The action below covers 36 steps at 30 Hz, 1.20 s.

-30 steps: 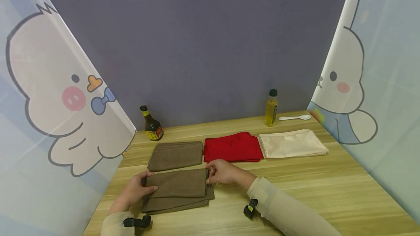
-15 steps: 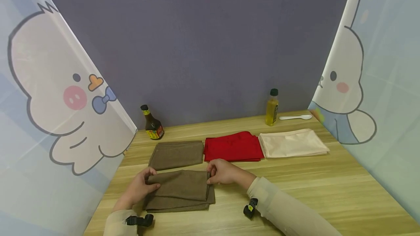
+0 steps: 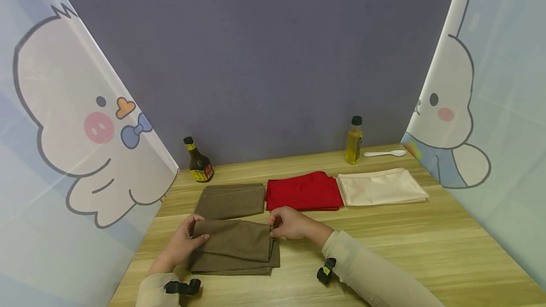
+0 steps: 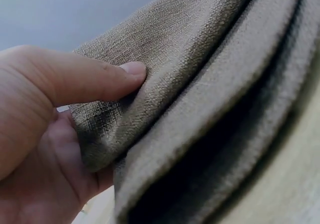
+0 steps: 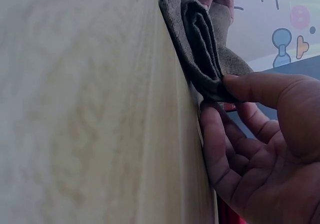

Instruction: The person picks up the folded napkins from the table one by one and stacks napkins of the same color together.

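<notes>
A partly folded brown cloth (image 3: 234,245) lies at the near left of the table, its upper layers set back from the lower ones. My left hand (image 3: 181,243) pinches its left end, thumb on top and fingers behind. The left wrist view shows the thumb pressing the woven fabric (image 4: 185,44) above several stacked layers. At the far right corner my right hand (image 3: 290,224) pinches the cloth. In the right wrist view the right thumb (image 5: 255,88) meets the rolled edge of the fabric (image 5: 200,39), fingers underneath near the tabletop.
Behind the held cloth lie a folded brown cloth (image 3: 232,201), a folded red cloth (image 3: 304,192) and a folded cream cloth (image 3: 381,187) in a row. A dark sauce bottle (image 3: 199,162), an oil bottle (image 3: 353,141) and a white spoon (image 3: 385,153) are along the table's back.
The left hand has shifted slightly right and away from me with its end of the cloth. The upper layers have moved and creased a little. The right hand stays nearly in place.
</notes>
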Available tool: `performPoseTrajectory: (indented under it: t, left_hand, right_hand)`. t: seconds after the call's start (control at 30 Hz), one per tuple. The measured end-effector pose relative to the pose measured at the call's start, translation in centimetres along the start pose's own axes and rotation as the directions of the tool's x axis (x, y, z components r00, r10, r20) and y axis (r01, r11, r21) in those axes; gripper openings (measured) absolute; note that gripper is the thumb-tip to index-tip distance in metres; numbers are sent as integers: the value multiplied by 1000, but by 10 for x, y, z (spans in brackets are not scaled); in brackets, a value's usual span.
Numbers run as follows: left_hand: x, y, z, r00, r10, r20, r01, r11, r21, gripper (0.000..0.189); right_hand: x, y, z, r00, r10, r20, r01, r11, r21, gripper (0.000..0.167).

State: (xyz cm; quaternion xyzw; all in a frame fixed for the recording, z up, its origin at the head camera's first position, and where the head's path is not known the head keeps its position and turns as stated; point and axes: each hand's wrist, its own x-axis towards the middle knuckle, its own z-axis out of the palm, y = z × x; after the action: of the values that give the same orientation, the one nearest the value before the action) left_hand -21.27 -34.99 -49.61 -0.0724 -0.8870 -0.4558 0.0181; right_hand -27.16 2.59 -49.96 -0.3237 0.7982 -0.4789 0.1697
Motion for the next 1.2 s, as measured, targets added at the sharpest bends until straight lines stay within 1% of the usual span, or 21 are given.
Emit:
performPoseTrajectory:
  t: [0.07, 0.2, 0.3, 0.37, 0.53, 0.57, 0.7, 0.87, 1.0, 1.03, 1.2]
  left_hand:
    - [0, 0, 0, 1000, -4, 12, 4, 1000, -1, 47]
    - [0, -1, -1, 999, -22, 28, 23, 999, -32, 50]
    - [-1, -2, 0, 999, -20, 46, 23, 997, -68, 52]
    - [-1, -3, 0, 998, -6, 59, 11, 997, -82, 52]
    - [-1, -3, 2, 997, 23, 68, -19, 998, -64, 54]
    - [-1, -2, 2, 998, 25, 66, -21, 998, -52, 54]
    - [-1, -2, 3, 998, 28, 64, -25, 998, -56, 55]
    - [-1, -4, 4, 998, 44, 42, -42, 997, -65, 59]
    - [1, -4, 4, 998, 56, 6, -56, 996, -68, 64]
    - [2, -4, 4, 999, 52, 1, -52, 995, -80, 65]
    - [3, -3, 5, 999, 42, -30, -45, 992, -115, 66]
  right_hand:
    - [0, 0, 0, 1000, -4, 10, 4, 1000, 27, 21]
    - [-1, -2, -1, 999, 3, 35, -7, 995, 104, 19]
    - [0, -1, 0, 998, 21, 51, -29, 990, 141, 17]
    - [1, 1, 0, 998, 34, 59, -43, 987, 157, 16]
    - [2, 2, 2, 995, 58, 83, -77, 967, 243, 13]
    - [2, 2, 3, 994, 63, 87, -83, 962, 260, 13]
    - [2, 3, 5, 992, 90, 93, -115, 942, 316, 15]
    - [2, 5, 6, 990, 121, 69, -138, 913, 383, 19]
    - [3, 5, 4, 990, 137, 44, -143, 888, 437, 25]
    - [3, 5, 4, 989, 140, 41, -143, 882, 448, 27]
    - [4, 4, 2, 991, 132, 27, -128, 868, 480, 36]
